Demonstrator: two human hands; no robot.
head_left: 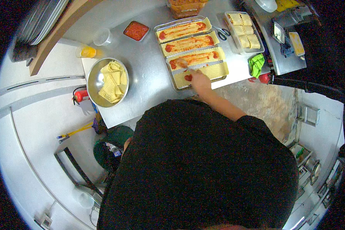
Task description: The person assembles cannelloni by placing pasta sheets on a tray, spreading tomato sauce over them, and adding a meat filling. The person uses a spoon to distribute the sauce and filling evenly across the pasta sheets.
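My right hand (200, 81) is closed over the nearest ridged pasta sheet (214, 73) in a shallow metal tray (179, 87). A blurred utensil, apparently a spoon (183, 63), sticks out of it over the neighbouring sheet. Red sauce runs along the three farther pasta sheets (191, 43); the nearest bears a single dab by my fingers. Of my left hand (127, 143), only a sliver shows beside my dark shirt, its fingers hidden. A metal bowl (94, 86) of folded pasta sheets (114, 81) stands to the left. Behind it sits a square container of red sauce (136, 30).
Black-handled scissors (223, 33) lie between the tray and a clear container (237, 44) of pasta rolls. A green cloth (256, 64) rests at the table's right end. An orange-filled cup (87, 52) stands behind the bowl; a dark green bin (103, 153) is below the table's left corner.
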